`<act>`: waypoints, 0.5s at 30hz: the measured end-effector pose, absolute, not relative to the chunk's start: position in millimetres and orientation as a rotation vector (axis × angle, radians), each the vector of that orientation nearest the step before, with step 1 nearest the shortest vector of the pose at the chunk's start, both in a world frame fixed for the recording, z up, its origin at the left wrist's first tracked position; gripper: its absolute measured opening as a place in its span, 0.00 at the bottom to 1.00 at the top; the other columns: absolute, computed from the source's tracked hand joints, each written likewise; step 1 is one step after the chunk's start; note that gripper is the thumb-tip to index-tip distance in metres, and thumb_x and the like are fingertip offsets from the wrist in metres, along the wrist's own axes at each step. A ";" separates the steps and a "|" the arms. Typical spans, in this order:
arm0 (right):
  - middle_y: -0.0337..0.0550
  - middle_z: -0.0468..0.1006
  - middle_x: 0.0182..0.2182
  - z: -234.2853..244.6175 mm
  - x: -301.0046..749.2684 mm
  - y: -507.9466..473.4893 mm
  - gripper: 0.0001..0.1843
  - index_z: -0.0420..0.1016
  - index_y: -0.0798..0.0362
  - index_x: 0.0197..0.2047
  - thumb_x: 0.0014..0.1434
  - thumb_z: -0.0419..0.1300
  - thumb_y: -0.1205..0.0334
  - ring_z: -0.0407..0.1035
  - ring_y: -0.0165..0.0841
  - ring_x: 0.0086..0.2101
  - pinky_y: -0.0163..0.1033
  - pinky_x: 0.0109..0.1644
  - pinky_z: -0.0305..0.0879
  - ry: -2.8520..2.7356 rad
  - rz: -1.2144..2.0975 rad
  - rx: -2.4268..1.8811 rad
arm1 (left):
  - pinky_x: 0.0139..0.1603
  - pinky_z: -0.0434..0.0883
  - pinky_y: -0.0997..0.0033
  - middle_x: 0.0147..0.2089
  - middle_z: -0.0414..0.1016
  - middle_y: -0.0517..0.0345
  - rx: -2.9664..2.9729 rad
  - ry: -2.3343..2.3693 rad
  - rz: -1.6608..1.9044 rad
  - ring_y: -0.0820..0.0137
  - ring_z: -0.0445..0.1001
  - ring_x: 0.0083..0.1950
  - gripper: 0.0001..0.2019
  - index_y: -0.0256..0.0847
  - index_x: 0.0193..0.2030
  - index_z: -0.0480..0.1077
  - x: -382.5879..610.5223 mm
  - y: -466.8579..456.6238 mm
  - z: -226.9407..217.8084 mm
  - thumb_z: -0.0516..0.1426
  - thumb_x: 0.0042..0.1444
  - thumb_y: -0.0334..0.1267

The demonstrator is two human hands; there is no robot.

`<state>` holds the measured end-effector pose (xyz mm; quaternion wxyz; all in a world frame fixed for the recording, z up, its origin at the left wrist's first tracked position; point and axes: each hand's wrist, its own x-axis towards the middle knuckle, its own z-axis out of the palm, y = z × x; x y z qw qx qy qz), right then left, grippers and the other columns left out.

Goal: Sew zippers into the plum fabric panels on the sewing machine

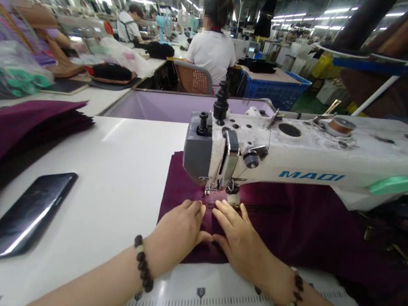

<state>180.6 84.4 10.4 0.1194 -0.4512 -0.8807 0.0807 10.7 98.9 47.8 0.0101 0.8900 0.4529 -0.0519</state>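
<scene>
A maroon fabric piece (288, 206) lies under the presser foot of a white sewing machine (273, 153) and spreads off to the right. My left hand (181, 229) rests flat on the cloth just in front of the needle area, fingers stretched forward. Beside it my right hand (240, 232) presses on the same cloth, its fingers spread and the fingertips close to the presser foot (233, 198). The two thumbs nearly meet. A zipper-like seam line runs across the fabric to the right of the foot; its detail is too small to tell.
A stack of maroon fabric (19, 130) sits at the left, with a dark smartphone (26, 216) next to it. A printed ruler (201, 301) runs along the table's front edge. Behind the machine are a lilac-lined trough (180, 106), a blue crate (271, 89) and a seated person (213, 54).
</scene>
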 end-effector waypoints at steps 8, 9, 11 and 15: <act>0.50 0.64 0.53 12.1 175.4 94.0 0.21 0.61 0.57 0.56 0.58 0.52 0.67 0.55 0.39 0.55 0.58 0.60 0.46 -2.463 0.269 -1.344 | 0.50 0.65 0.60 0.45 0.69 0.39 2.870 1.473 0.061 0.56 0.66 0.46 0.33 0.21 0.48 0.65 11.8 100.9 26.8 0.61 0.44 0.52; 0.51 0.65 0.52 12.9 174.3 94.7 0.20 0.62 0.57 0.55 0.58 0.52 0.67 0.56 0.39 0.54 0.59 0.60 0.46 -2.448 0.270 -1.356 | 0.50 0.65 0.60 0.45 0.69 0.40 2.865 1.471 0.069 0.56 0.66 0.46 0.33 0.22 0.47 0.66 11.4 102.3 27.0 0.61 0.43 0.52; 0.51 0.65 0.52 13.3 172.7 96.1 0.20 0.62 0.56 0.54 0.58 0.52 0.68 0.56 0.40 0.54 0.60 0.60 0.45 -2.440 0.277 -1.363 | 0.50 0.65 0.60 0.44 0.69 0.41 2.854 1.472 0.081 0.56 0.65 0.46 0.33 0.24 0.46 0.66 11.1 104.6 27.3 0.62 0.42 0.52; 0.50 0.63 0.53 8.0 171.4 100.8 0.20 0.62 0.56 0.54 0.57 0.53 0.69 0.54 0.39 0.55 0.59 0.60 0.44 -2.453 0.316 -1.339 | 0.50 0.65 0.62 0.44 0.68 0.42 2.803 1.478 0.110 0.58 0.65 0.45 0.32 0.25 0.46 0.66 10.6 106.9 25.8 0.62 0.42 0.51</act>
